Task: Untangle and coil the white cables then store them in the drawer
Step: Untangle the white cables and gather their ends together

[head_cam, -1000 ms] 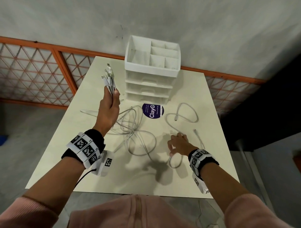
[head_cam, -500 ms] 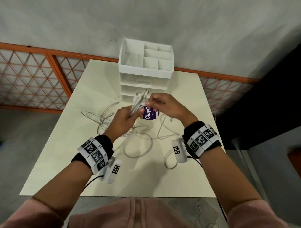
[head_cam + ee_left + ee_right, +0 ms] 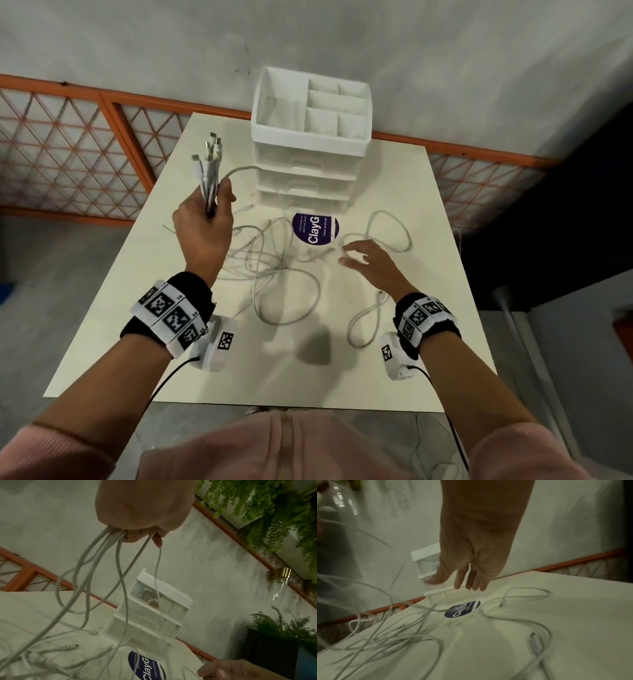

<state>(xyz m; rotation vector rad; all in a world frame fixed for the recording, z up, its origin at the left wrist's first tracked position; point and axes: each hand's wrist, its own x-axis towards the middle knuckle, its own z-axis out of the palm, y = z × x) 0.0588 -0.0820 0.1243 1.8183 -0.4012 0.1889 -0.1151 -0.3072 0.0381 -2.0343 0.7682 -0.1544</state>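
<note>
My left hand (image 3: 205, 226) is raised over the table's left half and grips a bundle of white cable ends (image 3: 209, 164), plugs pointing up. From my fist (image 3: 142, 520) the cables (image 3: 96, 577) hang down into a tangle (image 3: 274, 260) on the table. My right hand (image 3: 368, 262) hovers with straight, spread fingers (image 3: 471, 580) over a separate looped white cable (image 3: 390, 233) on the right, holding nothing. The white drawer unit (image 3: 308, 168) stands at the table's far edge with its drawers closed.
A round purple ClayG sticker (image 3: 315, 229) lies in front of the drawers. Another loose cable loop (image 3: 364, 322) lies near my right wrist. The cream table (image 3: 137, 308) stands by an orange lattice railing (image 3: 85, 150) and a grey wall.
My hands met over the sticker half a second ago. Since then the left hand has lifted the bundle up and left, and the right hand has moved down to the right, open.
</note>
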